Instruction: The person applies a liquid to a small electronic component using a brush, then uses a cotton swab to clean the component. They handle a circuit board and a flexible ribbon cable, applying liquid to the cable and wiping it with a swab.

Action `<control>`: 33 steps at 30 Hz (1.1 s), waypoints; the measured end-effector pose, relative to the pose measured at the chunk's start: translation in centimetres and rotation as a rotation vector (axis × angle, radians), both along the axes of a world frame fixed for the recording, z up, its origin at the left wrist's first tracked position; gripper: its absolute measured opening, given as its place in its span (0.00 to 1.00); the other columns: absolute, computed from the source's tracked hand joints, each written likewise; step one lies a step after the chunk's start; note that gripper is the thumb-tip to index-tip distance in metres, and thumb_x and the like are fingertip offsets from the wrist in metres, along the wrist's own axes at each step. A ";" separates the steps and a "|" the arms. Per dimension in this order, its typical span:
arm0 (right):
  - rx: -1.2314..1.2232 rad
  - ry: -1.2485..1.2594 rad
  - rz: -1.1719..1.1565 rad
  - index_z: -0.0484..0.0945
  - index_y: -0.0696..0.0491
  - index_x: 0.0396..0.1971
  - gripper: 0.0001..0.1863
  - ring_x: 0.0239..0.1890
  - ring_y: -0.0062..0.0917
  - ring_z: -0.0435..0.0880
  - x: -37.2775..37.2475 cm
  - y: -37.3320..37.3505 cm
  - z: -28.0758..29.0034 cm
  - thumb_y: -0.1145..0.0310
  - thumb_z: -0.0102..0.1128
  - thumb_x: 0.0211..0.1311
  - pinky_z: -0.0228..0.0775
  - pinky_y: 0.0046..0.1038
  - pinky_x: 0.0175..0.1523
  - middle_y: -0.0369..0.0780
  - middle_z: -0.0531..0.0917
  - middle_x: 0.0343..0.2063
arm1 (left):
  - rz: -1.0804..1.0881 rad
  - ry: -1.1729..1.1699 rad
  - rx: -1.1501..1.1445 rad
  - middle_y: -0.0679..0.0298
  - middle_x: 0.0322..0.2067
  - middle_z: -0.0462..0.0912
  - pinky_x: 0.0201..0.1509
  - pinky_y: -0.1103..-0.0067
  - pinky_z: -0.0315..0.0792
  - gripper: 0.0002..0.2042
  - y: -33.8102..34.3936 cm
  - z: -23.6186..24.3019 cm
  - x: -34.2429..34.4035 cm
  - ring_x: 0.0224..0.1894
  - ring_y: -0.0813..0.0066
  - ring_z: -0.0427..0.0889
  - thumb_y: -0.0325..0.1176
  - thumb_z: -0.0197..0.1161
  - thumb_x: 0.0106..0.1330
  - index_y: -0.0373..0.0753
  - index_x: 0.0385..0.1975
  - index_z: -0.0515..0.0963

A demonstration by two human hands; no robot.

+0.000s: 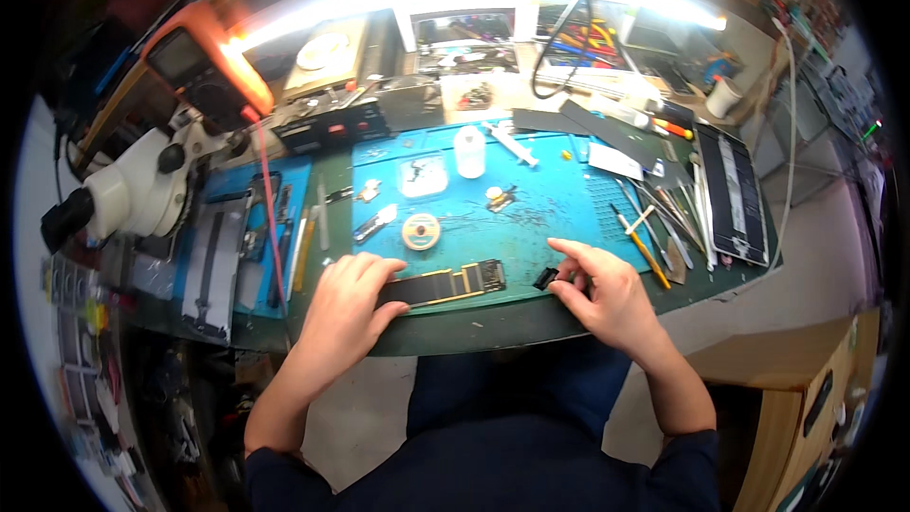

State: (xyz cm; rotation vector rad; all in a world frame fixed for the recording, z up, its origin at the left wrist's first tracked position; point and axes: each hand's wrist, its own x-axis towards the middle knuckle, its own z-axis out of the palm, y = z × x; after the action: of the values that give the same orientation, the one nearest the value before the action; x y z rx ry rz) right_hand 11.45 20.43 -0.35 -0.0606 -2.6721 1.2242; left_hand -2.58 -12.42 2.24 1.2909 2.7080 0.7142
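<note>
Your left hand [349, 301] has hold of the left end of a long, dark, gold-edged frame [441, 285], thumb at its near edge and fingers at its far edge, the grip only as wide as the piece. The frame lies low over the front of the blue mat [559, 213], its right end near your other hand; whether it touches the mat you cannot tell from here. Your right hand [607, 296] pinches a small black part [546, 278] nearly closed at the fingertips, index finger stretched out above, just beyond the frame's right end. Past the frame sit a round spool [421, 231], a white bottle [469, 154] and a syringe [513, 146]. To your right, a yellow-handled tool [648, 254] slants across the green tabletop [445, 338]. At the far left stand a white microscope [137, 185] and, behind it, an orange multimeter [245, 76].
</note>
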 end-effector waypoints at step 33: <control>-0.863 0.164 -0.360 0.76 0.55 0.63 0.20 0.46 0.16 0.87 4.5 4.9 -1.4 0.73 0.72 0.79 0.77 0.22 0.43 0.36 0.90 0.52 | -0.489 0.011 0.118 0.62 0.51 0.86 0.59 0.65 0.83 0.21 13.8 -2.2 0.1 0.57 0.57 0.85 0.33 0.79 0.67 0.43 0.60 0.87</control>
State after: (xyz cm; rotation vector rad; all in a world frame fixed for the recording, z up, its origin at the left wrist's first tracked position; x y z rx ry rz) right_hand 15.97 25.37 -1.72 -0.5087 -1.7126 2.0101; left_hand -2.47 1.35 0.05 1.8846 2.2331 0.8079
